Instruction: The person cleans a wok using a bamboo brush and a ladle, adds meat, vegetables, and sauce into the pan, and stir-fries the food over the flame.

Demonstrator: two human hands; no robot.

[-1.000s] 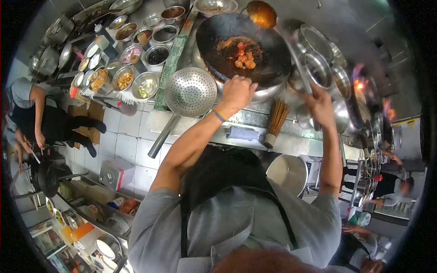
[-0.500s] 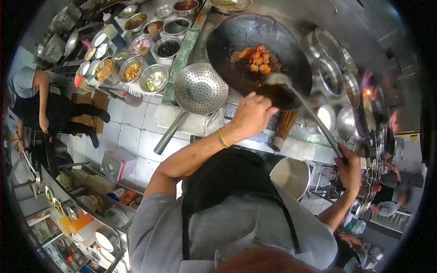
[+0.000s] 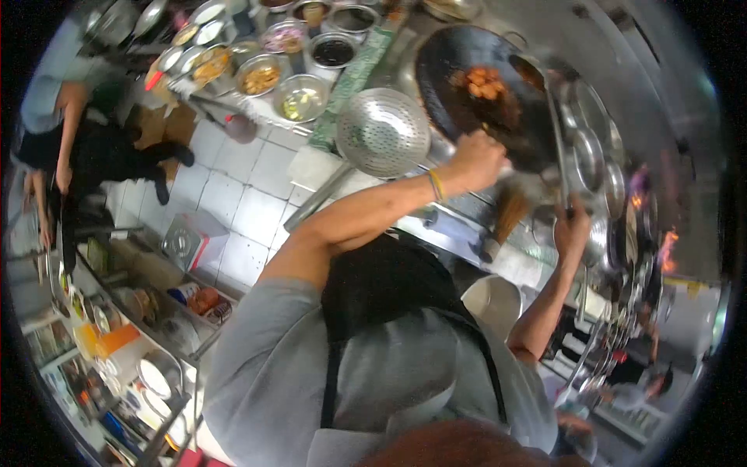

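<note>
A dark wok (image 3: 537, 136) holds several orange-brown, sauce-coated chunks (image 3: 486, 83) with dark liquid beside them. My left hand (image 3: 476, 161), with a yellow band at the wrist, is closed at the wok's near edge; the part it grips is covered by the fingers. In my right hand (image 3: 573, 226) is the handle of a long steel ladle (image 3: 558, 132). Its bowl lies by the wok's right rim, with brownish liquid showing there. Left of the wok, a perforated strainer (image 3: 383, 132) rests with its handle toward me. A bamboo brush (image 3: 510, 218) lies between my hands.
Bowls of ingredients, including a dark sauce bowl (image 3: 333, 51), crowd the counter at upper left. Steel bowls (image 3: 585, 159) line the wok's right side, with flames (image 3: 668, 249) farther right. A large pot (image 3: 492, 302) stands near my waist. Another person (image 3: 74, 132) is at far left.
The ladle has moved from the near part of the wok to its right rim. The food chunks sit closer together, and the whole view has shifted.
</note>
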